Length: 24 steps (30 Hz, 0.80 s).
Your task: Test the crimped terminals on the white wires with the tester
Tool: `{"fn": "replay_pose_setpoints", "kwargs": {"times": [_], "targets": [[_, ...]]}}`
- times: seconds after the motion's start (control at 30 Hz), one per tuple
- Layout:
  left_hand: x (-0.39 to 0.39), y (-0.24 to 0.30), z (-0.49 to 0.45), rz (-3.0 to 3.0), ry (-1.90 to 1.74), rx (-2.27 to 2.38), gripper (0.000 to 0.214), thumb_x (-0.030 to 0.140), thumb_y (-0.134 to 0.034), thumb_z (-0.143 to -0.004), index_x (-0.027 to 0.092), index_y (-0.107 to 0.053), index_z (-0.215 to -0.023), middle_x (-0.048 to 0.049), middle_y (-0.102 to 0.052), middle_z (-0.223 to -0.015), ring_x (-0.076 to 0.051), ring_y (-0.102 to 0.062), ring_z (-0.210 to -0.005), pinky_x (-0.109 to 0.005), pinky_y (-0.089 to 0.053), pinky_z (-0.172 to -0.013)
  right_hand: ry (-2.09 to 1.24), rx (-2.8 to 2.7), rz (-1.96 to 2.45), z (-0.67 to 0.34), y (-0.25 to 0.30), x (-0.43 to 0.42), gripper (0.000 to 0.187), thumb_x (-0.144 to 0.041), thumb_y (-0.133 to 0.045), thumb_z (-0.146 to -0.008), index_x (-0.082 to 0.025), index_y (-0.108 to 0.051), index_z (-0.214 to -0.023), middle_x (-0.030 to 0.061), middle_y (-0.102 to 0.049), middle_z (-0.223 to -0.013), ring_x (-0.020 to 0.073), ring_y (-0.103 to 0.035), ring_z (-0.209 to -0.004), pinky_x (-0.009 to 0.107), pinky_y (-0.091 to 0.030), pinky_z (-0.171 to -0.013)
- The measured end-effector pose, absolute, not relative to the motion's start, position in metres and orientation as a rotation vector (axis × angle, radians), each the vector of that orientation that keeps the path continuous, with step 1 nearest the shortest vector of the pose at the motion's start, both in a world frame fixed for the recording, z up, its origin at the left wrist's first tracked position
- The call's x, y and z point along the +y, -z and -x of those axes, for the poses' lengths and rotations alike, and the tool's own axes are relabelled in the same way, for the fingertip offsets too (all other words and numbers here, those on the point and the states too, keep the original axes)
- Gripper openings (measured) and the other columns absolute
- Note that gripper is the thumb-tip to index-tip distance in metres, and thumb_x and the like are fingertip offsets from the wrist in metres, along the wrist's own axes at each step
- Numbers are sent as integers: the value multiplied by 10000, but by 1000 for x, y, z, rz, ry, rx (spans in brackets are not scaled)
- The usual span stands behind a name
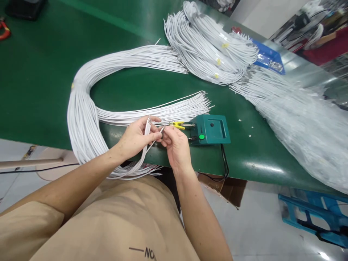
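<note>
left hand (136, 137) closed round small wire bunch (148, 127) | right hand (176, 145) pinching one wire end (162, 128) beside green box (210, 129) | large looped bundle (81, 119) on table (40, 90) looks untouched; most remains

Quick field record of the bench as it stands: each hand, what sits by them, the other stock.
left hand: gripping small wire bunch, ends pointing up
right hand: pinching single wire beside the bunch
nearest device: green box with yellow clip on its left side
surface: green table
other stock: looped bundle on the left; second bundle farther back; bagged wires on the right
</note>
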<state>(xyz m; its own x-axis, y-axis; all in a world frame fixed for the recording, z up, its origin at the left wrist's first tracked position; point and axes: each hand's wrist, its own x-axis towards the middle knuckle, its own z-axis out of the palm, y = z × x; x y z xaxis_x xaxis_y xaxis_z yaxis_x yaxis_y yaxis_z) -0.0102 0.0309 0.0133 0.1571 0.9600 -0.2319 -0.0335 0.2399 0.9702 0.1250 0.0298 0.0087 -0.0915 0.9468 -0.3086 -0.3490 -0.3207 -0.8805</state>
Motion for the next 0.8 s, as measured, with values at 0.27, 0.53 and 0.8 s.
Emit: {"fn": "replay_pose_setpoints", "kwargs": {"times": [0.27,0.53,0.8], "targets": [[29,-14,10,-1083,-928,1133,565,220,-693,-725,179,-467,-1241,16,-649,-727,-151,-661,-665,-267,-506,-645,-1775,-778,1152,-127,-22,44,298,-432,-621,-753,-169,-575,-621,-75,-320,-494,58,-280,-443,221,-238,-433],[30,-11,12,-1057,-966,1113,547,216,-684,-719,183,-494,-1230,26,-634,-758,-131,-629,-660,-267,-495,-681,-1959,-557,1034,-129,-15,40,260,-415,-700,-707,-163,-642,-738,-81,-299,-557,49,-232,-484,189,-278,-453],[31,-9,12,-1113,-978,1141,549,203,-675,-721,188,-512,-1245,34,-587,-726,-104,-557,-624,-219,-432,-605,-1743,-629,1122,-128,-15,32,209,-369,-671,-728,-166,-669,-773,-31,-502,-669,62,-371,-537,223,-354,-520]]}}
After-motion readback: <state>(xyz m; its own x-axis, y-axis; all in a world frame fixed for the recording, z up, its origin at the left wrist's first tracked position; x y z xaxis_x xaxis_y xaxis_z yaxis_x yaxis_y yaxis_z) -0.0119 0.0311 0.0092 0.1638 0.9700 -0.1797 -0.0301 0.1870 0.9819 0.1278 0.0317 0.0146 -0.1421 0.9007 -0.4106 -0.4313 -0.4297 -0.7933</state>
